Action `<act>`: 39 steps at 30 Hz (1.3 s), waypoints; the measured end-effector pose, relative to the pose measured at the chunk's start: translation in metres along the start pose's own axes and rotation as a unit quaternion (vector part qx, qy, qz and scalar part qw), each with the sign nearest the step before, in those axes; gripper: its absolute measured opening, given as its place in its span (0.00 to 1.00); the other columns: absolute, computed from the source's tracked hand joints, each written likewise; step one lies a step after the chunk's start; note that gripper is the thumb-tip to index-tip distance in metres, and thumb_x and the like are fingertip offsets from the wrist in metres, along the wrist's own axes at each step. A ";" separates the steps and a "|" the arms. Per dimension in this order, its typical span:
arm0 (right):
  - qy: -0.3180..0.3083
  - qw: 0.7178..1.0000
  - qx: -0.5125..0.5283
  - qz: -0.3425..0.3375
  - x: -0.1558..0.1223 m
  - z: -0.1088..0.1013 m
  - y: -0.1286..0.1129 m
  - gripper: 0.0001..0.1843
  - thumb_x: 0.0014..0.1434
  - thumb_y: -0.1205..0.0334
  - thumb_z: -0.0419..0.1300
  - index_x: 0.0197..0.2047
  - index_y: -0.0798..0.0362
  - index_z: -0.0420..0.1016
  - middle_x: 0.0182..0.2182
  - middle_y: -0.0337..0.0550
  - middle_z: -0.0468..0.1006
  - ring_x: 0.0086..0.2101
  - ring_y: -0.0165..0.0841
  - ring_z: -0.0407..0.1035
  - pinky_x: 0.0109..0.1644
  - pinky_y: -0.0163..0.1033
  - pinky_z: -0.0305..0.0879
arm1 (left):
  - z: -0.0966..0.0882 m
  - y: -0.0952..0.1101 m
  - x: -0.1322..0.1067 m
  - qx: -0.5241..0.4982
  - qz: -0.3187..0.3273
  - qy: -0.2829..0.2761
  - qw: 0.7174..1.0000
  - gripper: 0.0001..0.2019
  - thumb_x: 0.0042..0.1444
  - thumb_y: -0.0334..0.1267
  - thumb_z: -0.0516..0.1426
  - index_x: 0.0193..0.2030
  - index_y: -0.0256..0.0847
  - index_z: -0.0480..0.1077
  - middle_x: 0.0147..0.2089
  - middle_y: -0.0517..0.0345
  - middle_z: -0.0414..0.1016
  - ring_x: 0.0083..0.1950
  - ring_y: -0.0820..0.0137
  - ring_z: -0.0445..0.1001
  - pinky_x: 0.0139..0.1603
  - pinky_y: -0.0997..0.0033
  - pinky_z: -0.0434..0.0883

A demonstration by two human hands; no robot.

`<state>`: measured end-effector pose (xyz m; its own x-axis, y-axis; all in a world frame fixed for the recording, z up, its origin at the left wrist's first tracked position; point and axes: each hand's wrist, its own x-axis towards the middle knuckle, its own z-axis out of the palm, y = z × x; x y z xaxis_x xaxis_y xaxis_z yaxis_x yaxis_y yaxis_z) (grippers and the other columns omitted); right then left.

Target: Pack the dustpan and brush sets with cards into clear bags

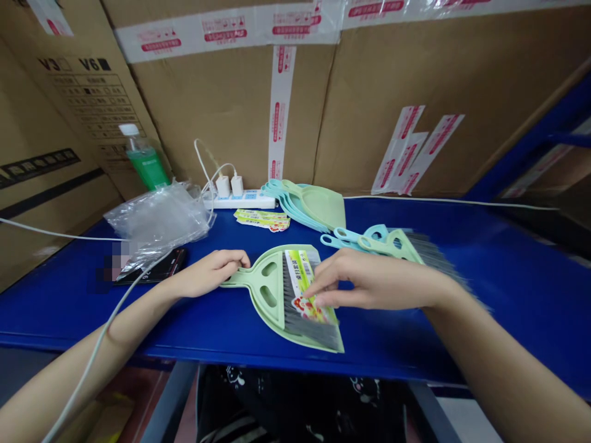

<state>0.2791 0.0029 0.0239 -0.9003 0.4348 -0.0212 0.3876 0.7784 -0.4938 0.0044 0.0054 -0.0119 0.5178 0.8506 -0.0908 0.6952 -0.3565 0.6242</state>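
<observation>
A light green dustpan (265, 326) lies flat near the table's front edge, with a matching hand brush (268, 280) nested on it, its grey bristles facing right. My left hand (219, 271) is closed round their handles at the left. Across the bristles lies a printed label card (300, 271), yellow-green and white with a red picture. My right hand (355, 280) has thumb and forefinger closed at the card's lower right part. Behind my right wrist are more brushes (392, 243), blue and green, partly hidden by it.
Stacked blue and green dustpans (323, 206) lie at the back beside more label cards (263, 219). A power strip (252, 199) with chargers stands by clear plastic bags (161, 215) and a green bottle (148, 163). A white cable (106, 326) crosses my left forearm. Cardboard boxes (221, 104) wall the back.
</observation>
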 end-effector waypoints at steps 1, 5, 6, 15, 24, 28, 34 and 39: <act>0.000 1.000 -0.003 0.011 0.000 0.001 0.001 0.14 0.63 0.57 0.54 0.43 0.53 0.78 0.33 0.41 0.80 0.32 0.30 0.72 0.36 0.33 0.66 | 0.000 0.000 0.000 -0.001 -0.002 0.000 1.000 0.14 0.56 0.41 0.42 0.34 0.39 0.65 0.27 0.63 0.61 0.30 0.72 0.59 0.32 0.75 0.58; 0.061 0.991 -0.091 0.081 0.000 0.014 0.009 0.27 0.55 0.52 0.61 0.57 0.51 0.69 0.53 0.51 0.72 0.49 0.43 0.68 0.51 0.46 0.65 | 0.000 0.001 0.000 -0.004 -0.001 -0.001 1.000 0.14 0.56 0.41 0.42 0.34 0.39 0.64 0.28 0.63 0.62 0.30 0.72 0.59 0.33 0.75 0.59; 0.076 0.987 -0.110 0.094 0.001 0.018 0.011 0.32 0.54 0.51 0.62 0.61 0.51 0.64 0.58 0.53 0.67 0.54 0.46 0.64 0.54 0.48 0.63 | 0.000 0.001 0.000 -0.006 0.001 -0.002 1.000 0.13 0.55 0.41 0.42 0.34 0.39 0.64 0.28 0.63 0.62 0.30 0.73 0.59 0.33 0.75 0.59; -0.019 0.986 -0.127 0.103 0.004 0.031 0.017 0.43 0.55 0.45 0.60 0.66 0.62 0.53 0.64 0.58 0.50 0.63 0.45 0.46 0.64 0.47 0.50 | 0.000 0.000 0.000 -0.004 0.016 -0.004 1.000 0.13 0.56 0.41 0.41 0.34 0.40 0.64 0.28 0.63 0.62 0.30 0.73 0.58 0.32 0.75 0.59; -0.025 0.982 -0.126 0.136 0.006 0.032 0.013 0.44 0.54 0.46 0.60 0.66 0.61 0.51 0.65 0.59 0.49 0.62 0.47 0.48 0.62 0.47 0.54 | -0.001 0.001 -0.001 0.000 0.021 -0.002 1.000 0.13 0.56 0.41 0.41 0.34 0.39 0.64 0.29 0.62 0.62 0.30 0.73 0.59 0.32 0.75 0.59; -0.002 0.984 -0.122 0.130 0.005 0.028 0.012 0.43 0.54 0.47 0.61 0.65 0.60 0.54 0.64 0.57 0.52 0.61 0.47 0.51 0.62 0.47 0.56 | -0.001 0.002 -0.001 0.000 0.018 -0.003 1.000 0.14 0.56 0.41 0.41 0.34 0.39 0.64 0.28 0.63 0.62 0.29 0.73 0.59 0.32 0.75 0.59; 0.132 0.960 -0.212 0.124 0.009 0.020 0.028 0.25 0.60 0.55 0.55 0.58 0.59 0.67 0.54 0.55 0.71 0.53 0.44 0.65 0.54 0.48 0.65 | -0.001 0.003 -0.002 0.001 0.019 -0.004 1.000 0.14 0.56 0.41 0.41 0.35 0.39 0.64 0.29 0.63 0.62 0.30 0.73 0.59 0.32 0.75 0.60; 0.181 0.937 -0.253 0.157 0.019 0.020 0.046 0.17 0.61 0.69 0.50 0.49 0.59 0.74 0.44 0.52 0.78 0.46 0.41 0.71 0.49 0.45 0.68 | -0.001 0.003 -0.003 -0.004 0.012 -0.003 1.000 0.14 0.57 0.41 0.41 0.36 0.39 0.64 0.29 0.63 0.61 0.29 0.74 0.58 0.31 0.76 0.60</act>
<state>0.2760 0.0379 -0.0168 -0.6348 0.7327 0.2456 0.7496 0.6610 -0.0347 0.0048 0.0023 -0.0089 0.5376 0.8394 -0.0793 0.6783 -0.3747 0.6321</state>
